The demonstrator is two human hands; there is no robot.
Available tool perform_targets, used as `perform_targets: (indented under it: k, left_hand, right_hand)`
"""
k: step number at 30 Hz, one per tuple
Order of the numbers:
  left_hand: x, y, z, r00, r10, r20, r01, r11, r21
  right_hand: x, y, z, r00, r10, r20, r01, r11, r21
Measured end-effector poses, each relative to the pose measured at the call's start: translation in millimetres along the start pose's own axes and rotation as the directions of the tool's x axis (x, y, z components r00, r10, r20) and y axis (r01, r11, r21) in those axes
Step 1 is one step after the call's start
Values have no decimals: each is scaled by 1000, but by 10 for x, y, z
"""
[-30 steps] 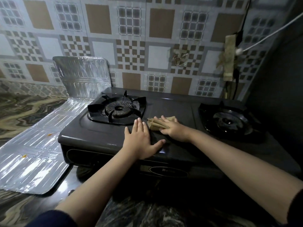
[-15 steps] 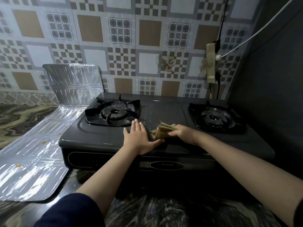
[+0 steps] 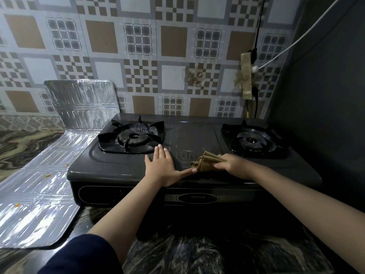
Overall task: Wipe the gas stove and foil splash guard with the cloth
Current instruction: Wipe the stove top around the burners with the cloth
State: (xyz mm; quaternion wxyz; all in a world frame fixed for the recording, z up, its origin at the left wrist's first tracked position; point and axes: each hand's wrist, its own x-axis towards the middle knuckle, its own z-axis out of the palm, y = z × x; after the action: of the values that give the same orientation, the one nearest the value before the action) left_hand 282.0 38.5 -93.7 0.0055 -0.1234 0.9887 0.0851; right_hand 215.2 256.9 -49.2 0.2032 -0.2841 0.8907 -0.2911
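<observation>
A two-burner gas stove (image 3: 197, 139) runs left to right along the tiled wall, knobs toward the person; the foil splash guard (image 3: 59, 155) beside it looks unwiped, still flecked orange. The left hand (image 3: 164, 167) lies flat, bracing. The right hand (image 3: 233, 165) has dragged the cloth (image 3: 205, 161) nearer the front edge, now bunched in its clamped fingers.

A patterned tile wall (image 3: 138, 56) of brown and grey squares stood at twelve o'clock. At two o'clock a strip of brownish tape (image 3: 246, 76) clung to it, with a white cable (image 3: 296, 39) and a black cable (image 3: 259, 22) running upward. A marbled countertop (image 3: 23, 143) lay at nine o'clock.
</observation>
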Motion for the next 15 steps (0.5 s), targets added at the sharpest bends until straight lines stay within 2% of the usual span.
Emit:
perform_targets:
  k: [5, 8, 11, 15]
  left_hand:
    - [-5, 30, -13, 999, -11, 32, 10, 1000, 21]
    - [23, 45, -58, 995, -23, 101, 17, 998, 57]
    - [79, 83, -114, 988, -18, 151, 0, 992, 124]
    - [236, 212, -183, 993, 66, 95, -65, 998, -7]
  right_hand:
    - [24, -84, -227, 997, 14, 77, -3, 991, -137]
    - [124, -183, -412, 995, 49, 84, -33, 982, -185]
    - [261, -225, -652, 998, 54, 27, -48, 982, -184]
    - [575, -165, -969, 989, 53, -140, -73, 987, -141]
